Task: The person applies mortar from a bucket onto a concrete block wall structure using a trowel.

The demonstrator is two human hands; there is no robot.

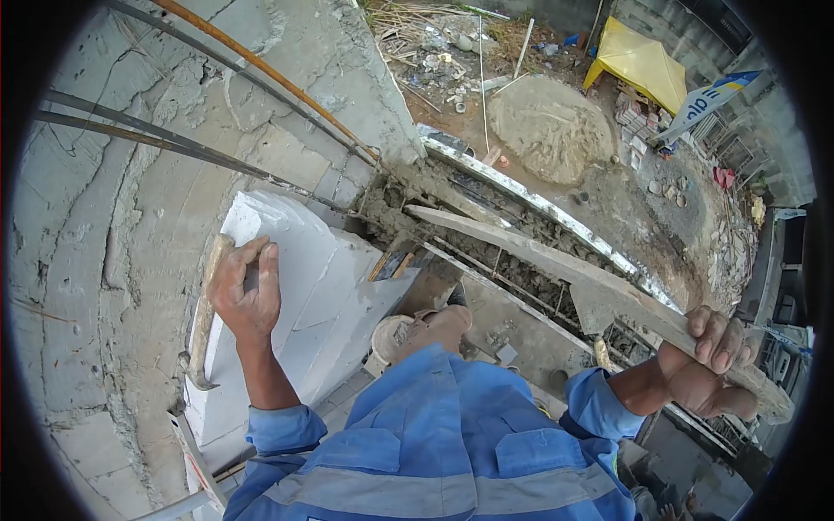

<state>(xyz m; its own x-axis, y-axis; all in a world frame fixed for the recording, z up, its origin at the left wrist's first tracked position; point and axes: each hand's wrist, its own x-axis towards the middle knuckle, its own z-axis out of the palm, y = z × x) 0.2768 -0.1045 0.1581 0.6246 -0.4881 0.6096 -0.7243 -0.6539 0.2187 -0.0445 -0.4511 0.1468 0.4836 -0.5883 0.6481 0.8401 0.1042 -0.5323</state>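
A hammer (205,304) with a pale, mortar-stained handle hangs head down in my left hand (246,286), its metal claw at the lower end. The fingers of that hand are curled at the upper handle, over the white block wall (287,278). My right hand (717,365) grips the right end of a long grey wooden board (539,256). The board slants up to the left above a trench-like form (512,278) with wet mortar and steel bars. Its far end lies near the mortar-covered corner (382,208).
Steel bars (261,65) stick out across the rough grey wall (87,286) at the left. A bucket (391,339) stands near my body. Below lie a sand pile (552,130), rubble and a yellow canopy (638,65). An aluminium frame (195,460) is at lower left.
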